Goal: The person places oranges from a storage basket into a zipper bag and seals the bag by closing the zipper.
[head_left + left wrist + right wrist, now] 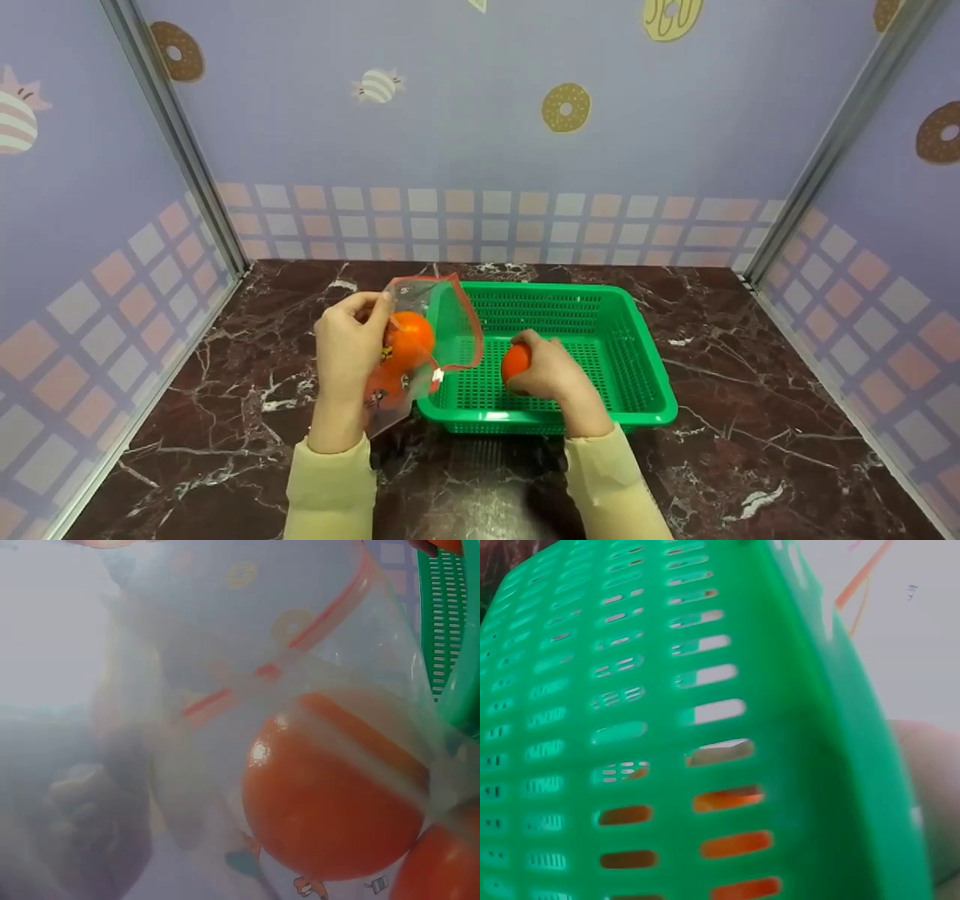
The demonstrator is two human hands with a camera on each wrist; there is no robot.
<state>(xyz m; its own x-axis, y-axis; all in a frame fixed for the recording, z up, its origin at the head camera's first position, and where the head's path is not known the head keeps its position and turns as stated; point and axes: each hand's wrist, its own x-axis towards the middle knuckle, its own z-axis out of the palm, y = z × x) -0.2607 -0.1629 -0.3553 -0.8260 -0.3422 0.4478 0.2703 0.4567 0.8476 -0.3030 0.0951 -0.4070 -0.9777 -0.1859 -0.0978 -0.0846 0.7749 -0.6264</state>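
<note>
My left hand (346, 341) grips the side of a clear zip bag (418, 291) with a red-edged mouth, which gapes toward the basket. Inside the bag, an orange (414, 341) sits above more orange fruit, partly hidden by printed figures. Through the film, the left wrist view shows a round orange (330, 795) and part of another orange (446, 862). My right hand (553, 367) holds an orange (515, 363) over the left part of a green plastic basket (654, 352). In the right wrist view, the basket wall (802, 727) mostly blocks the right hand (937, 780).
The basket stands on a dark red marbled tabletop (750, 420), the bag overlapping its left rim. Purple patterned panels (480, 150) enclose the back and both sides, with metal posts (180, 142) in the corners.
</note>
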